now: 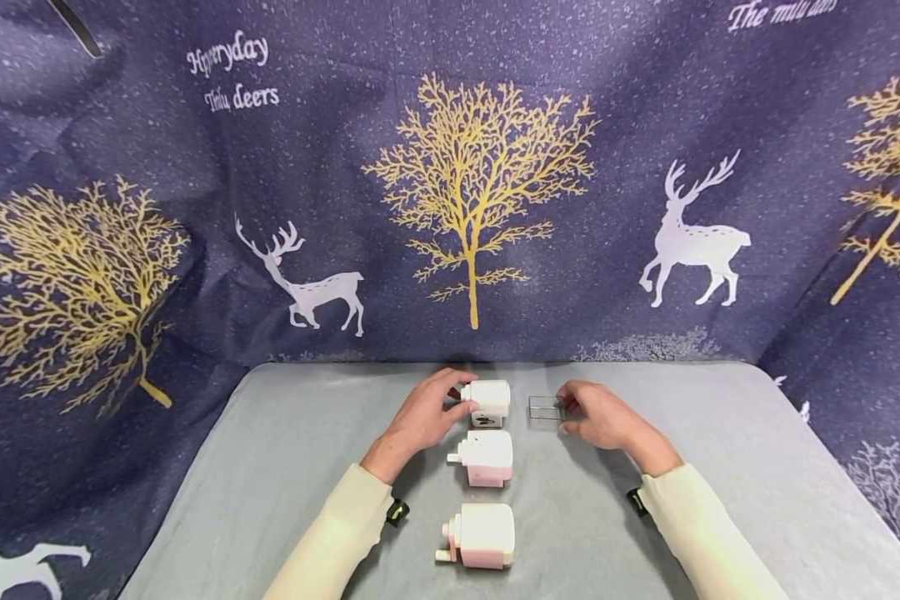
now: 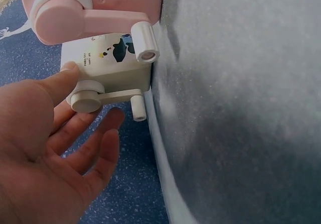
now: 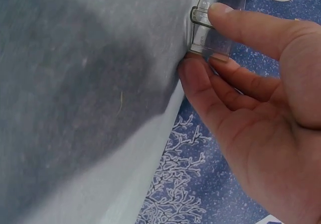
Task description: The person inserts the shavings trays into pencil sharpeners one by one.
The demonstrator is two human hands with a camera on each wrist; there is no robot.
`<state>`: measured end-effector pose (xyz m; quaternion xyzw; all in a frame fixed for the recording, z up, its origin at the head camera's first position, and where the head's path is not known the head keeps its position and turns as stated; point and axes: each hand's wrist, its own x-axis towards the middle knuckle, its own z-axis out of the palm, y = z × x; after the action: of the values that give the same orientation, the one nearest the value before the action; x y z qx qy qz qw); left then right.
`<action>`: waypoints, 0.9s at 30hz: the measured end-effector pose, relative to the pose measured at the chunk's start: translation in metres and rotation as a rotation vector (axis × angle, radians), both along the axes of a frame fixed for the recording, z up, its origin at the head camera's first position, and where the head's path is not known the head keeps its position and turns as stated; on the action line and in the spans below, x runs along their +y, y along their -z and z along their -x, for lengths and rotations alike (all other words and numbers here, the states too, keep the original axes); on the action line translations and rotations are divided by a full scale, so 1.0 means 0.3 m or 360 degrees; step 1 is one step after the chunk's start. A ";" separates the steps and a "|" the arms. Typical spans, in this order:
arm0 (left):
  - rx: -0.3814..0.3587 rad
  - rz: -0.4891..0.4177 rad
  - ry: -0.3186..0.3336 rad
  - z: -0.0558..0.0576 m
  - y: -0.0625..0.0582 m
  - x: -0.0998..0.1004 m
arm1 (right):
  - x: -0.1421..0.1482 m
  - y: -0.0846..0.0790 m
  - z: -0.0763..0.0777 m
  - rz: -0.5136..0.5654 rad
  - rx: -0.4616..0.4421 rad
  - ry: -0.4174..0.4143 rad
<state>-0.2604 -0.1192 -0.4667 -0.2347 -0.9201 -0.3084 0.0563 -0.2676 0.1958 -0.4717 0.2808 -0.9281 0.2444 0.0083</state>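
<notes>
At the far side of the table my left hand point(image 1: 429, 410) holds a white hand-crank pencil sharpener point(image 1: 489, 400) by its crank side. In the left wrist view, the thumb lies on the body of this sharpener point(image 2: 110, 66), which bears a dark printed picture, while the other fingers are behind the crank. To the right, my right hand point(image 1: 603, 417) pinches a clear plastic drawer point(image 1: 544, 408) that rests on the table. Thumb and fingers lie on either side of the clear drawer point(image 3: 220, 40) in the right wrist view. A gap separates the drawer from the white sharpener.
Two pink-and-white crank sharpeners stand nearer on the grey table point(image 1: 270, 500): a middle sharpener point(image 1: 489, 458) and a front sharpener point(image 1: 487, 535). Their cranks point left. A dark blue cloth point(image 1: 315, 167) with trees and deer hangs behind the table's far edge.
</notes>
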 end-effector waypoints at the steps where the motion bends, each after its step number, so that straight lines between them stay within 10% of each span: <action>1: -0.0005 -0.0001 -0.0002 0.000 0.001 0.000 | -0.003 -0.001 0.000 0.0000 -0.0003 -0.0005; 27: -0.0027 -0.0036 0.0014 0.002 0.005 -0.002 | -0.067 -0.001 0.008 0.0005 -0.0012 -0.0038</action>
<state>-0.2611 -0.1199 -0.4681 -0.2353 -0.9160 -0.3210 0.0499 -0.2701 0.1757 -0.4713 0.2910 -0.9242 0.2472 0.0024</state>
